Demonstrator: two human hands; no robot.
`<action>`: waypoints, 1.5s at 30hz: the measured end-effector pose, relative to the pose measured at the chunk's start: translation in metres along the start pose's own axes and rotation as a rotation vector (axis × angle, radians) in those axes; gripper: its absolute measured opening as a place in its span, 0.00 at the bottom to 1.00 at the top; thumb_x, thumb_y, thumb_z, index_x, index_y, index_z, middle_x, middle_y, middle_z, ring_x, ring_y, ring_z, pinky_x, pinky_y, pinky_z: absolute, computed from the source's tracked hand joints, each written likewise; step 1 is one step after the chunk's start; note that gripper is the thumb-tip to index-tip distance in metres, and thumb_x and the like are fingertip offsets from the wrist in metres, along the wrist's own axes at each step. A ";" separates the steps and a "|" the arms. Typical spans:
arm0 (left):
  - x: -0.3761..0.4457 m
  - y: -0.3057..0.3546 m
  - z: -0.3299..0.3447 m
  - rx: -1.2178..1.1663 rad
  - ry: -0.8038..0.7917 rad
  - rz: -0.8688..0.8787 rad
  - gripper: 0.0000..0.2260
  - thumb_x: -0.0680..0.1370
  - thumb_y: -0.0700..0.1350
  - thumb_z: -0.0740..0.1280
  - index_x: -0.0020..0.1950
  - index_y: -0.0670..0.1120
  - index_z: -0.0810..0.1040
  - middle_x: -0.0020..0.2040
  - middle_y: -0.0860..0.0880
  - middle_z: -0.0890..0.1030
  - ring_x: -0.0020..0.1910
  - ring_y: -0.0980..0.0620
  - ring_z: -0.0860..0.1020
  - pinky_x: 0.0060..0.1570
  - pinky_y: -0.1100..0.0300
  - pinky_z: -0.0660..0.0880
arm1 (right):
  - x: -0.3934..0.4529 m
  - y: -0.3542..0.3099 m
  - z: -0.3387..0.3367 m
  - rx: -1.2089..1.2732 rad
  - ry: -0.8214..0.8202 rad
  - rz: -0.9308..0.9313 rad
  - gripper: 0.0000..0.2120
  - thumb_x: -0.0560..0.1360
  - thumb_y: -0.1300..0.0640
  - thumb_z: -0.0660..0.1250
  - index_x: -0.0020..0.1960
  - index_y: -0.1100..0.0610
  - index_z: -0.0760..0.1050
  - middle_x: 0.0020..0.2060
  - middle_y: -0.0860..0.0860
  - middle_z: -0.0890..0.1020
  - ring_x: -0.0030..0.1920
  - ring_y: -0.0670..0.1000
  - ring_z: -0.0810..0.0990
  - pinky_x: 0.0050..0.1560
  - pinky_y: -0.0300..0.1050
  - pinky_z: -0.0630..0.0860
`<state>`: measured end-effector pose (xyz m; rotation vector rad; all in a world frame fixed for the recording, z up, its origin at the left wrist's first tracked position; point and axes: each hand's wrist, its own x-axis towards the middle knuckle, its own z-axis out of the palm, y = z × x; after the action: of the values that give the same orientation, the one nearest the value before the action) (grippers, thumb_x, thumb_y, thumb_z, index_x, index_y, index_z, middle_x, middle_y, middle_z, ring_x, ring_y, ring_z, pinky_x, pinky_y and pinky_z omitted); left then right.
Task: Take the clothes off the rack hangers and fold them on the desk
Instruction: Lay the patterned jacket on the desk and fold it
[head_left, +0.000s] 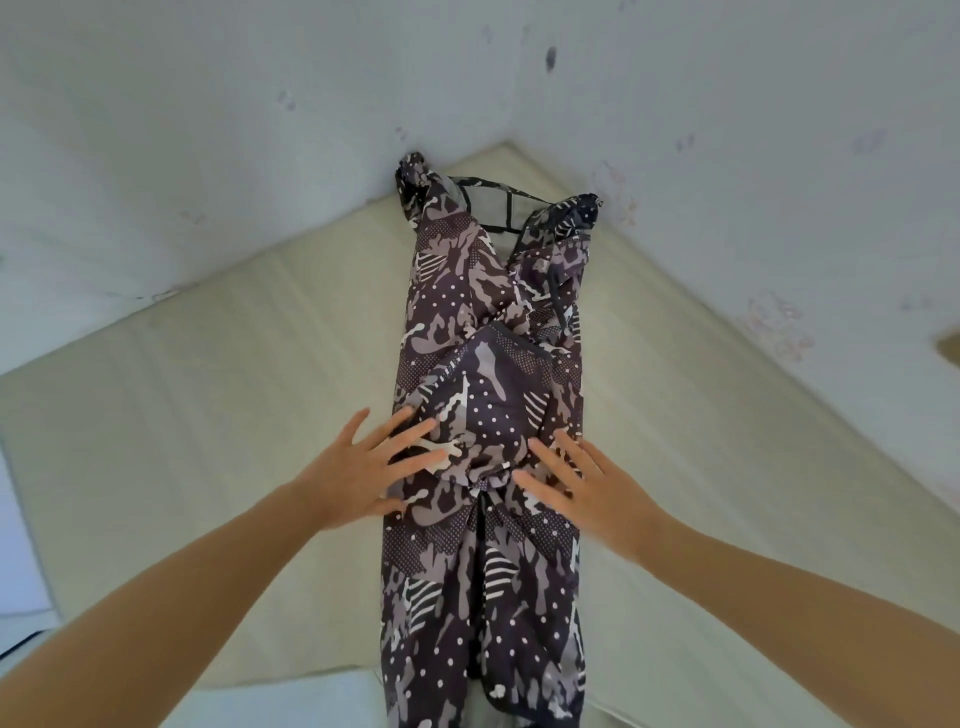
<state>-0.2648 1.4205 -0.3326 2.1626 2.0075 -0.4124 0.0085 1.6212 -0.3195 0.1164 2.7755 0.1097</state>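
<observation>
head view: the patterned jacket (483, 467) is laid off its hanger on the desk (208, 415), sides folded inward. it is pressed by the left hand (358, 467) and right hand (587, 483), fingers straight, nothing grasped. the lengthwise folding seems not yet done.

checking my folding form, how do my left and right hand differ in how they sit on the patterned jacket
The left hand sits at the patterned jacket's left edge, its palm partly over the pale desk surface, fingers spread wide and aimed right. The right hand lies wholly on the fabric, nearer its right edge, fingers closer together and aimed up-left. Both are flat and open, level with each other mid-garment, gripping nothing.
</observation>
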 end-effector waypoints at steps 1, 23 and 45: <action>-0.010 0.004 0.004 0.007 -0.003 -0.016 0.40 0.77 0.59 0.65 0.79 0.59 0.40 0.80 0.50 0.46 0.78 0.45 0.39 0.74 0.38 0.45 | -0.008 -0.005 0.006 0.001 0.000 -0.046 0.55 0.65 0.60 0.77 0.79 0.47 0.45 0.77 0.60 0.55 0.75 0.66 0.56 0.72 0.63 0.59; -0.073 0.124 0.014 -0.020 -0.247 -0.032 0.38 0.78 0.64 0.59 0.72 0.69 0.30 0.77 0.49 0.29 0.75 0.40 0.30 0.73 0.36 0.43 | -0.084 -0.051 0.053 0.103 -0.055 -0.156 0.40 0.77 0.54 0.66 0.77 0.37 0.43 0.78 0.57 0.52 0.76 0.64 0.48 0.73 0.64 0.56; 0.033 0.033 -0.040 -1.300 0.362 -0.903 0.30 0.83 0.56 0.53 0.37 0.32 0.72 0.34 0.37 0.76 0.35 0.46 0.74 0.36 0.56 0.70 | 0.015 0.025 -0.017 1.187 0.363 0.699 0.20 0.83 0.47 0.52 0.65 0.58 0.71 0.56 0.53 0.80 0.55 0.54 0.78 0.52 0.42 0.71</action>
<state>-0.2264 1.4610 -0.3071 0.5335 2.2362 1.0019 -0.0096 1.6459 -0.3062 1.4326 2.5559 -1.4435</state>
